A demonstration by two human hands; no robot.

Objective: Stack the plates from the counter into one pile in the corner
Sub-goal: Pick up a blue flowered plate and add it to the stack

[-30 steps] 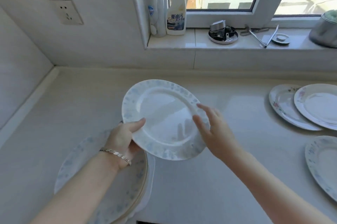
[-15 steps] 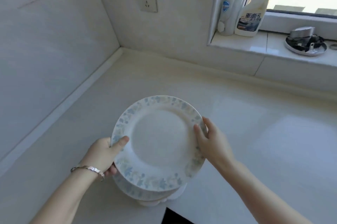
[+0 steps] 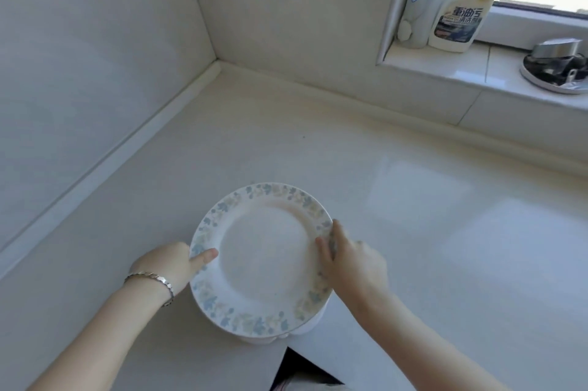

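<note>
The left hand (image 3: 165,266) and right hand (image 3: 353,263) each pinch one side of the flowery plate (image 3: 264,257) between them, so set it down flat on the pile (image 3: 267,338) just under the fingers, then slide them out slowly.

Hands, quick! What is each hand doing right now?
Left hand: holds the flowered plate by its left rim, thumb on top.
Right hand: holds the same plate's right rim.

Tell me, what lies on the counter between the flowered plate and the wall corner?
Nothing: bare counter from plate to corner, per head view.
</note>
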